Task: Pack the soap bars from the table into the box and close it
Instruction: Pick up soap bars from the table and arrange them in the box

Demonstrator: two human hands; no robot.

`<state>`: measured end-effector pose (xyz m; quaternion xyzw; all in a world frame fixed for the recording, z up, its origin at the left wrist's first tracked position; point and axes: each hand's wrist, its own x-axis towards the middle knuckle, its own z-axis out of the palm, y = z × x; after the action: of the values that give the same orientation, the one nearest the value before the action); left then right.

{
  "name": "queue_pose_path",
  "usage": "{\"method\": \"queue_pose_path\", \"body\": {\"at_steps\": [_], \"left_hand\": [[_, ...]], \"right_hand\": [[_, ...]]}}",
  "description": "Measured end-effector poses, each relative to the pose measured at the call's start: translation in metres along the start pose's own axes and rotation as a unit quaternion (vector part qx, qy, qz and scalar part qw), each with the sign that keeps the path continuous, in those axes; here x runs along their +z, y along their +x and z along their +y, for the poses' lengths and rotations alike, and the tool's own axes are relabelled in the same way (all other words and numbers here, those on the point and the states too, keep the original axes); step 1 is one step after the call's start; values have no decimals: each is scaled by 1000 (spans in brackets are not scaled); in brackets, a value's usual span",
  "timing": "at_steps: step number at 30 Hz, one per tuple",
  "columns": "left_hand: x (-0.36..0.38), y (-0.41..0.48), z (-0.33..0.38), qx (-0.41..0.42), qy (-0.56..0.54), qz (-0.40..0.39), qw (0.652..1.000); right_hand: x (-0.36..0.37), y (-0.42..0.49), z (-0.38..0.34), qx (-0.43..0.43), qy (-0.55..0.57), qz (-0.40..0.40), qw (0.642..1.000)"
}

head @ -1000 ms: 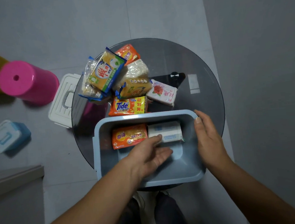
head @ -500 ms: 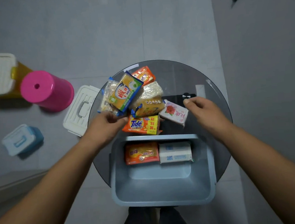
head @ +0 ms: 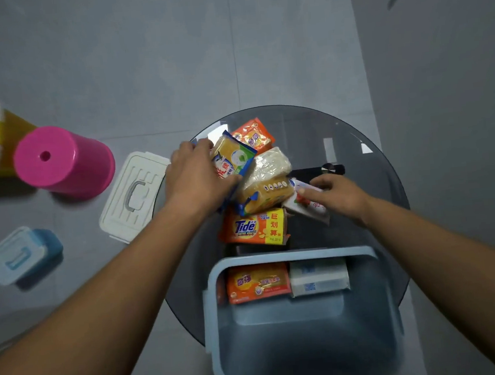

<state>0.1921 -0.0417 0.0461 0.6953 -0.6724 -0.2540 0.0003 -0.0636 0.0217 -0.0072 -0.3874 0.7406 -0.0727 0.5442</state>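
Left hand (head: 195, 183) wraps its fingers around the blue-edged soap pack (head: 231, 155) at eleven o'clock; right hand (head: 338, 195) pinches the white floral soap bar (head: 304, 204).

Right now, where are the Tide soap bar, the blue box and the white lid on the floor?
Tide soap bar (head: 254, 227): head view, on the logo face.
Blue box (head: 294, 255): head view, on its far rim.
White lid (head: 131, 194): head view, near its handle.
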Motion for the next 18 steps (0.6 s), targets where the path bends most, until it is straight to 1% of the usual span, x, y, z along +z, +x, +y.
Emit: {"method": "queue_pose_path", "body": {"at_steps": [3, 7, 9, 11, 14, 16, 18], "left_hand": [[10, 15, -6, -22, 6, -40, 999], [12, 23, -9, -37, -16, -58, 997], [12, 25, -9, -39, -27, -60, 997], [12, 26, -10, -43, -46, -68, 996], [12, 25, -10, -52, -77, -72, 993], [10, 22, -9, -51, -95, -78, 991], [7, 20, -5, -55, -123, -99, 986]], "right_hand": [[7, 11, 5, 5, -23, 2, 1000], [8, 30, 14, 14, -60, 4, 998], [7, 31, 13, 14, -56, 16, 998], [5, 33, 14, 10, -41, 13, 999], [-2, 30, 17, 6, -5, -27, 1000], [-9, 28, 21, 26, 28, -53, 998], [-17, 26, 26, 53, 88, -62, 993]]}}
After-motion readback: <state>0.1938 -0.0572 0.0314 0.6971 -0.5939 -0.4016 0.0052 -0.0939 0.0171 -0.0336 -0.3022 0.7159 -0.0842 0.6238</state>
